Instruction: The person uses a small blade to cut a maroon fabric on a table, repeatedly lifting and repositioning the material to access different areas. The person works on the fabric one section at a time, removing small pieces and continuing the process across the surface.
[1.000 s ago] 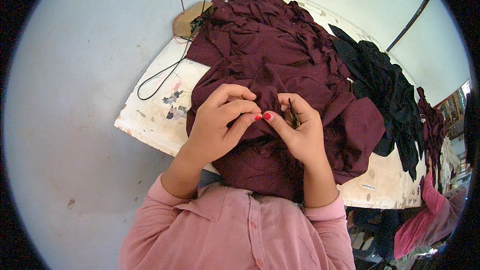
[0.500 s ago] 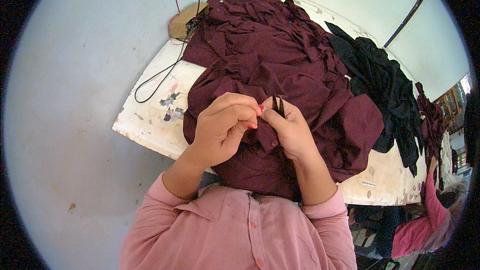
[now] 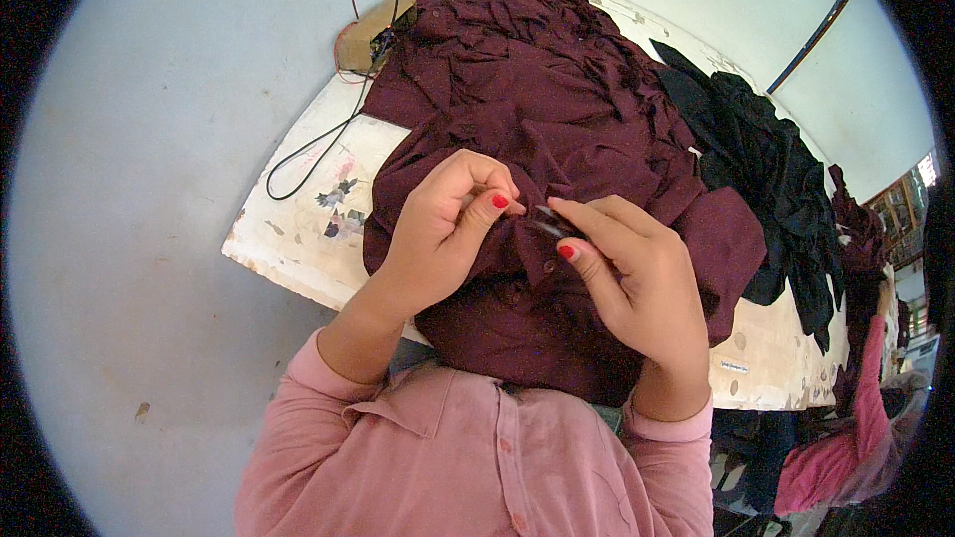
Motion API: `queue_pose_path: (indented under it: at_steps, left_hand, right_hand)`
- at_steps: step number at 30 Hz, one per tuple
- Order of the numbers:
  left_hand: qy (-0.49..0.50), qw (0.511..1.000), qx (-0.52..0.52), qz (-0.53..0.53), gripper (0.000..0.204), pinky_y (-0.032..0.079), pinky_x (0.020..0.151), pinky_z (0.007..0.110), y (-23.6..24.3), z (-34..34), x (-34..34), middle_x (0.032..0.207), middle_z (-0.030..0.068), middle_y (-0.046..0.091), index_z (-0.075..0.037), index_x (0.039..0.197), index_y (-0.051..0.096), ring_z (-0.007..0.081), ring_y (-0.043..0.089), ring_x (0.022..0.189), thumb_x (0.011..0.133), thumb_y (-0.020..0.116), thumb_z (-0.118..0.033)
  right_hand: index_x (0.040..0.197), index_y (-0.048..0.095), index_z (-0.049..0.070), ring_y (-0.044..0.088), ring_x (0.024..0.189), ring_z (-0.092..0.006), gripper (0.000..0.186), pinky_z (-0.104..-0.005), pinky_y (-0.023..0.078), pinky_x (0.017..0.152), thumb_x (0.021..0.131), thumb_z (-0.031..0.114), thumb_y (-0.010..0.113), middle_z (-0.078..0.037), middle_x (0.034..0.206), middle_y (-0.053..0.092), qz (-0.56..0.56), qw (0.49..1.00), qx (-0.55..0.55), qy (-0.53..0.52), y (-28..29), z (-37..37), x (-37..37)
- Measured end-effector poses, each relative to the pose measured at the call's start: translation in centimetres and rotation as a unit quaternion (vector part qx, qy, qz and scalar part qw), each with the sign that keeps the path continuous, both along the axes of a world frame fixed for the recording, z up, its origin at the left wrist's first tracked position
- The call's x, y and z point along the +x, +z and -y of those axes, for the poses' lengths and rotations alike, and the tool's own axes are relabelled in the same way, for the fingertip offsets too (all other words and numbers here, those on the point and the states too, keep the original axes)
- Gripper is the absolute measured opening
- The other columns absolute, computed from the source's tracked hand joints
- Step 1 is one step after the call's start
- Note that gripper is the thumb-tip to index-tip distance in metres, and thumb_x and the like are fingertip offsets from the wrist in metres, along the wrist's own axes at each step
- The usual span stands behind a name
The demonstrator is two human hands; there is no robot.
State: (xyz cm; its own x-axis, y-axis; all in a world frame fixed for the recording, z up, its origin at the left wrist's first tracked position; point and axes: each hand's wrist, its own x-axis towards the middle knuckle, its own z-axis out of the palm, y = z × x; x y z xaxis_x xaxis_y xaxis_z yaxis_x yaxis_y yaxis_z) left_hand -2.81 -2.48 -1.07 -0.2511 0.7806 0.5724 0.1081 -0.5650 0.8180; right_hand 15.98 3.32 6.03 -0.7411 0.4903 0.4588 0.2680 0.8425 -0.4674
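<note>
A maroon garment with small buttons lies bunched over the table's front edge and against me. My left hand is closed in a pinch at a raised fold of its cloth; whether a thread is also between the fingertips is too small to tell. Just to the right, my right hand holds a small pair of thread snips between thumb and fingers. The blades point left toward the pinched spot and look slightly apart. Below them a button shows on the cloth.
More maroon cloth is heaped at the back of the worn white table. Black garments lie to the right. A brown box with cables stands at the back left, near the wall. A person in a pink sleeve is at far right.
My right hand has turned and drawn back to the right, and the snips now point left instead of away from me. My left hand has lifted slightly. The other person's arm has shifted.
</note>
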Motion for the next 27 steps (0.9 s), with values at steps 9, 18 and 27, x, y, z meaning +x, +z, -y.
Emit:
queue_pose_path:
  at_steps: [9,18,27]
  left_hand:
    - [0.077,0.989,0.024,-0.120,0.007,0.046,0.072,0.028,0.6,0.2,-0.2,0.086,0.0095,0.057,0.000,0.091,0.055,0.0191,0.057,0.078,0.092,0.058,-0.007]
    - [0.068,0.986,-0.005,-0.152,0.014,0.047,0.076,0.026,0.5,0.4,-0.5,0.094,0.0089,0.056,-0.003,0.093,0.053,0.0135,0.057,0.081,0.098,0.051,-0.015]
    - [0.147,0.952,-0.199,-0.183,0.048,0.049,0.066,0.039,0.4,0.5,-2.9,0.078,0.0224,0.062,0.004,0.078,0.061,0.0362,0.063,0.071,0.097,0.051,-0.038]
  right_hand:
    - [0.099,0.069,0.004,0.062,0.065,-0.0292,0.019,-0.0347,0.048,0.057,0.080,0.009,0.067,-0.011,0.080,0.064,0.042,0.996,0.063,0.037,1.1,-0.6,-1.3]
    - [0.095,0.070,0.005,0.063,0.066,-0.0300,0.016,-0.0356,0.048,0.057,0.080,0.009,0.067,-0.010,0.077,0.063,0.059,0.994,0.077,0.044,1.3,-0.9,-1.8]
    - [0.104,0.066,-0.002,0.056,0.076,-0.0098,0.030,-0.0250,0.044,0.069,0.088,0.023,0.068,-0.004,0.085,0.065,-0.062,0.961,-0.192,-0.188,-3.9,-5.4,0.4]
